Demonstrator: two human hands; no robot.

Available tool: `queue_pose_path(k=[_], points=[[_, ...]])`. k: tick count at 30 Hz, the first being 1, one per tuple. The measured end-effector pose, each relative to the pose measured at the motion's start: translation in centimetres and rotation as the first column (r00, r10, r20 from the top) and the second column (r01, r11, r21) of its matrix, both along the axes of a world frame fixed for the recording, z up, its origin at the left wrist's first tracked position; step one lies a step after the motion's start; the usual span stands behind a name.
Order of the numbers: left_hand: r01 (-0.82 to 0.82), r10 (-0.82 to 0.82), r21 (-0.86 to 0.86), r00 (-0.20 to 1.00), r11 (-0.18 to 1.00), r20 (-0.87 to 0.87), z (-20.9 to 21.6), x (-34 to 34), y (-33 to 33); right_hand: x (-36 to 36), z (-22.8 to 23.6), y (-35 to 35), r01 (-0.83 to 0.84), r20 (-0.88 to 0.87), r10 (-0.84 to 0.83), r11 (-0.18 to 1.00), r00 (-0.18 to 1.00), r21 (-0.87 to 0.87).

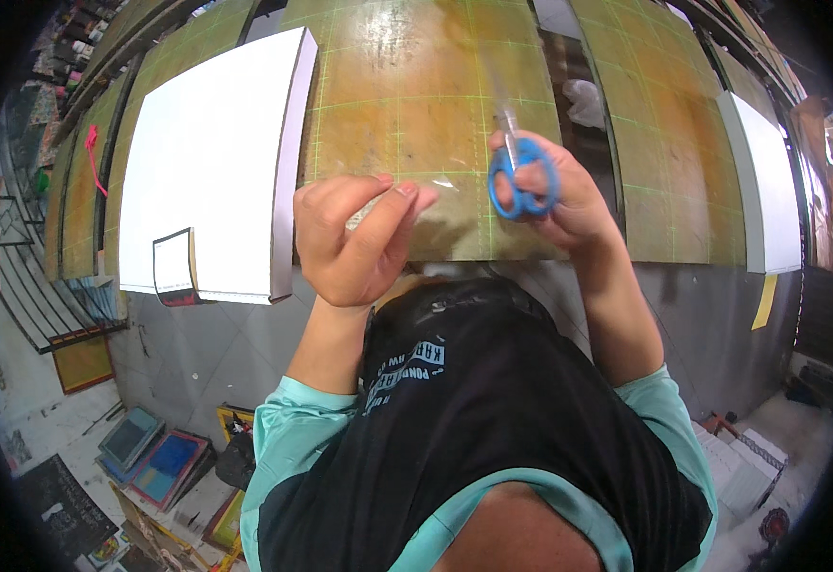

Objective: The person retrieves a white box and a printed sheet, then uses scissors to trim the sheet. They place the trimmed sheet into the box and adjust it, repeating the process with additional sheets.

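Observation:
My right hand [569,195] grips a pair of scissors [523,195] by its blue loop handles. The blades point up and away over the table and look smeared by motion. Left of it, my left hand [355,234] has thumb and fingers pinched together on a thin, clear piece of plastic [443,182], which only shows by its glint. Whether it is film or tape I cannot tell. Both hands hover over the near edge of the greenish table board [397,105], apart from each other.
Close on the left lies a stack of white sheets [216,143] with a small card [176,267] at its near edge. Another white stack [769,191] lies far right. A crumpled clear bag [583,102] sits in a gap between boards. A pink strip [95,157] lies at the left.

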State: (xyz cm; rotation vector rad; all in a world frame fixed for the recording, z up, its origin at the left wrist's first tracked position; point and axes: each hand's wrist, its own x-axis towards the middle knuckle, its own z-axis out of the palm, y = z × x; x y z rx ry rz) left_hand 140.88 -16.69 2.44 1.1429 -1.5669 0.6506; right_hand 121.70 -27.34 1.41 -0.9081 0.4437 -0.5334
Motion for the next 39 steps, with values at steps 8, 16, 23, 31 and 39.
queue_pose_path(k=[8,16,23,31,39], points=[[0.080,-0.082,0.033,0.994,0.996,0.076,-0.3,-2.1,0.4,-0.4,4.6,5.4,0.197,-0.079,-0.195,0.980,0.978,0.030],[0.123,-0.124,0.035,0.990,0.992,0.062,-0.8,-3.7,0.5,-2.1,4.2,6.5,0.250,-0.107,-0.243,0.966,0.964,0.063],[0.130,-0.134,0.052,0.986,0.990,0.100,-0.7,-3.5,1.0,-2.0,4.6,6.9,0.299,-0.187,-0.285,0.953,0.940,0.050],[0.108,-0.108,0.003,0.991,0.994,0.073,-0.7,-3.1,1.3,-2.1,4.2,6.7,0.305,-0.154,-0.299,0.952,0.942,0.020],[0.109,-0.114,0.047,0.985,0.993,0.128,-0.8,-2.8,2.0,-1.2,4.1,7.2,0.335,-0.126,-0.329,0.941,0.936,0.035]])
